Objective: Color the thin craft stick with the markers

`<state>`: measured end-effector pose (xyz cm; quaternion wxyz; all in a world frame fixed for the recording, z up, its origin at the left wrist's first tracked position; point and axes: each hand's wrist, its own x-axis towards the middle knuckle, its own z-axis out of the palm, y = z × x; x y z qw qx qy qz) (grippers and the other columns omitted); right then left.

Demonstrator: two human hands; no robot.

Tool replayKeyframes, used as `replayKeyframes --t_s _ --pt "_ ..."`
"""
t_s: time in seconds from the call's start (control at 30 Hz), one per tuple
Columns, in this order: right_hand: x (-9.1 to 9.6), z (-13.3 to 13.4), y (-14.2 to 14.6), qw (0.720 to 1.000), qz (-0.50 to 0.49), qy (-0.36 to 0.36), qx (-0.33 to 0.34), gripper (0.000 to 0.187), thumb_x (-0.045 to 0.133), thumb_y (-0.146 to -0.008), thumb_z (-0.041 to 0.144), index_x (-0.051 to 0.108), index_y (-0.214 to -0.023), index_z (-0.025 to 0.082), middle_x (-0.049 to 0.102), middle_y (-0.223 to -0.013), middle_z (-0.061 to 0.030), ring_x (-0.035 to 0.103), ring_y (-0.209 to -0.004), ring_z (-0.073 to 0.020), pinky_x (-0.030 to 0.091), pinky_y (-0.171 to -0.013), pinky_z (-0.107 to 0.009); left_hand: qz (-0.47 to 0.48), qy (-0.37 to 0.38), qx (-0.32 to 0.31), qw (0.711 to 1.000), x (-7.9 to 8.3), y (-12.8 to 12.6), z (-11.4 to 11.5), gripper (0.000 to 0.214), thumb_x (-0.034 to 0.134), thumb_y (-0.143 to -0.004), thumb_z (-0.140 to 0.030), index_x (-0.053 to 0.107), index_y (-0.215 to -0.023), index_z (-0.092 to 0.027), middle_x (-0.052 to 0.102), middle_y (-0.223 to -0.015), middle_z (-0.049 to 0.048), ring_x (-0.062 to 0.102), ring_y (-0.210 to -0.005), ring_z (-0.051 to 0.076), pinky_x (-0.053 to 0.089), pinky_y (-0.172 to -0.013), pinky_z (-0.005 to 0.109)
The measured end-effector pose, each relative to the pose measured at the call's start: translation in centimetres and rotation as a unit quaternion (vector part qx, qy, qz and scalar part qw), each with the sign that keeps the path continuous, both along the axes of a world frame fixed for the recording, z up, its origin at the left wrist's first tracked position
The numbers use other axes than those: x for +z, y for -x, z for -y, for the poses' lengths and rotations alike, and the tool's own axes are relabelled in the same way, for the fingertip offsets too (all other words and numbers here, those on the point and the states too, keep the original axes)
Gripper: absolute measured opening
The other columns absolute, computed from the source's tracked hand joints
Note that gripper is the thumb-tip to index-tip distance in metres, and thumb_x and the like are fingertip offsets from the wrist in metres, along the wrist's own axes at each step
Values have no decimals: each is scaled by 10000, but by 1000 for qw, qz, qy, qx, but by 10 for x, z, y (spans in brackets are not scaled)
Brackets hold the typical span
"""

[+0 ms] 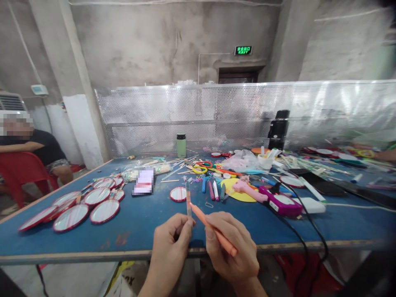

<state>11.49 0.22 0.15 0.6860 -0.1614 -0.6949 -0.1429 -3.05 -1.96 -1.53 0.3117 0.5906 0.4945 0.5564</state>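
Note:
Pinched upright between the thumb and fingers of my left hand (171, 243) is a narrow flat stick (188, 200), coloured partly orange-brown. My right hand (230, 245) is closed around an orange marker (212, 227). The marker slants up to the left, and its tip meets or nearly meets the stick's right edge. Just behind the stick lies a round red-rimmed disc (178, 194) with a pale face. Beyond my right hand are a blue marker (203, 185), a purple marker (211, 190) and a loose rubber band (209, 204).
Several red-rimmed discs (70, 217) overlap at the left, near a phone (144, 181). A green bottle (181, 146) stands at the back. To the right lie a pink glue gun (249, 189), a purple device (280, 202) and cables. A person (46, 148) sits far left.

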Motion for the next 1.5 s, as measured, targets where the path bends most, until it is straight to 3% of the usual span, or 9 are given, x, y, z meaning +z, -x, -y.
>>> replayKeyframes --t_s 1.17,1.5 --pt "-4 -1 -1 1000 -13 2 14 288 603 -835 15 673 -1083 146 729 -817 -61 705 -713 -177 594 -621 -302 0 5 -7 1000 -4 2 -1 376 540 -942 -471 690 -802 -156 408 -527 -63 346 -442 91 270 -424 197" --pt "-2 1 0 1000 3 -6 -1 254 594 -842 51 676 -1049 172 744 -793 -52 728 -708 -190 611 -633 -313 -3 0 -2 1000 4 0 2 388 555 -923 -480 664 -737 -158 447 -558 -45 360 -465 95 287 -431 196"
